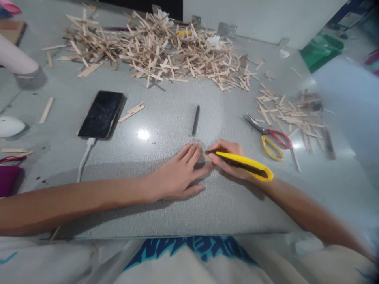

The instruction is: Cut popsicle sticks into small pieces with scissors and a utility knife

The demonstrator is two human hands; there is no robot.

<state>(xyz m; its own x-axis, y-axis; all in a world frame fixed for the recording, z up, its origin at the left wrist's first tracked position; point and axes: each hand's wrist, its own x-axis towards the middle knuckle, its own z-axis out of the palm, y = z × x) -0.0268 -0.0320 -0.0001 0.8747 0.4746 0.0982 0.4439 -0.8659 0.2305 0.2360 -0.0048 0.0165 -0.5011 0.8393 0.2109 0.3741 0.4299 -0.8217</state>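
Okay, my desk count: one yellow cutter [258, 172], one pair of scissors [276, 139], one phone [102, 115], one white cable [84, 159], one white mouse [11, 126], one thin dark rod [196, 120]. Wooden sticks come in two heaps, one big heap [166, 47] and one smaller heap [293, 114], way too jumbled for me to number, plus one lone stick [46, 110] left of the phone.

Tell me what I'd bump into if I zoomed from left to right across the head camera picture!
White mouse → lone flat wooden stick → phone → left hand → yellow knife → scissors → green thing.
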